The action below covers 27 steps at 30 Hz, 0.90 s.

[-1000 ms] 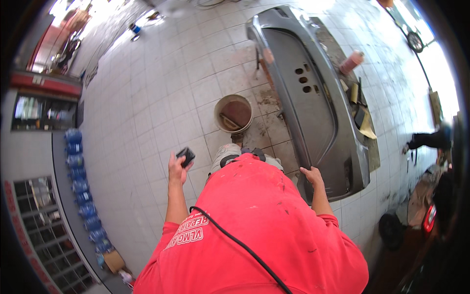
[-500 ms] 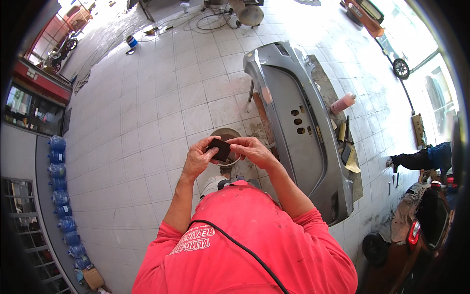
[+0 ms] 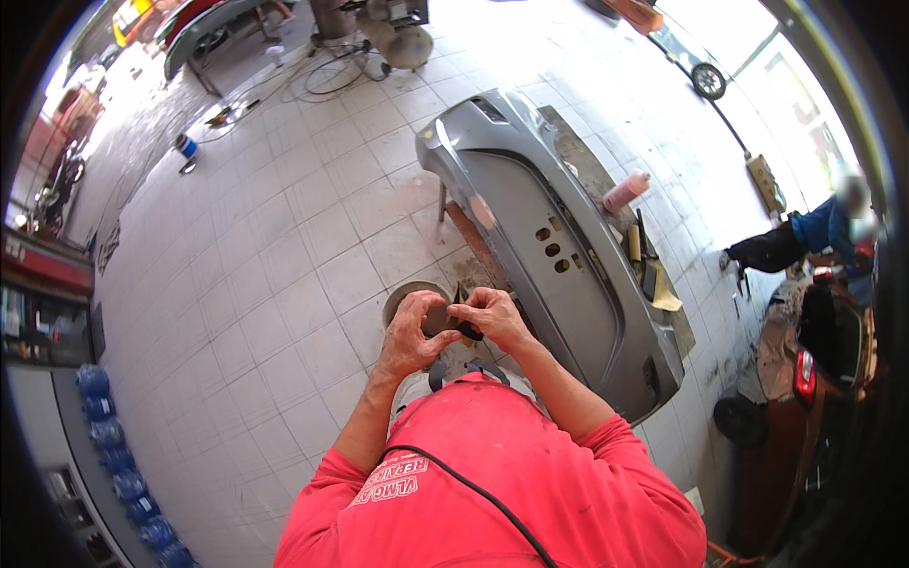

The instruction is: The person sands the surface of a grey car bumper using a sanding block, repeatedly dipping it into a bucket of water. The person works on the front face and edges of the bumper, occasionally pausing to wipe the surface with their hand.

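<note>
Dark pad (image 3: 471, 330), shifted from left hand (image 3: 409, 333) toward right hand (image 3: 490, 316) since the earlier frame: right grip pinches it; left curls close, its hold unclear. Sits before the torso (image 3: 492, 454), near a bucket (image 3: 394, 297), apparently for two-handed reach. Grey panel (image 3: 571, 298): raised beside, presumably for access.

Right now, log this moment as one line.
right hand: holding dark piece | left hand: close by, grip unclear | bucket: partly hidden | panel: at right
</note>
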Tool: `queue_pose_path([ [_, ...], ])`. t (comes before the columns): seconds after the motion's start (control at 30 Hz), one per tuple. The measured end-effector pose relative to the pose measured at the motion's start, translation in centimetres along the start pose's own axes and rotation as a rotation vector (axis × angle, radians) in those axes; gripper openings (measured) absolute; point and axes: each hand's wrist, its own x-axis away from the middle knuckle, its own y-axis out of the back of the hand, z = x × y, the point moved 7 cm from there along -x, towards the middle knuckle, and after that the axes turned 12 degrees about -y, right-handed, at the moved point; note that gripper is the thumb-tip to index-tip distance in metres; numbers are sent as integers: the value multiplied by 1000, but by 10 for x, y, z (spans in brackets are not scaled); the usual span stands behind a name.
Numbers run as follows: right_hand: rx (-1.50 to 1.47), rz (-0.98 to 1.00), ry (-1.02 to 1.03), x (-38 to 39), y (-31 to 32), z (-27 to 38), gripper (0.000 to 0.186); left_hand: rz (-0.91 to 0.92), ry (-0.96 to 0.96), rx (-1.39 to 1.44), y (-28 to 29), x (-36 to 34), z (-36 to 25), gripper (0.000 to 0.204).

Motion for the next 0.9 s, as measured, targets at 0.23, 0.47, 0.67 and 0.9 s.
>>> queue_pose_path([
  [0.23, -20, 140, 33, -5, 22, 14, 27, 83, 377, 705, -29, 2, 53, 29],
  [0.47, -153, 111, 112, -7, 75, 26, 17, -143, 497, 623, 2, -29, 64, 17],
  [0.67, -361, 64, 75, -13, 106, 28, 16, -195, 540, 748, -12, -53, 52, 15],
  [0.9, -352, 44, 82, -8, 118, 34, 16, -213, 528, 756, -21, -57, 40, 15],
])
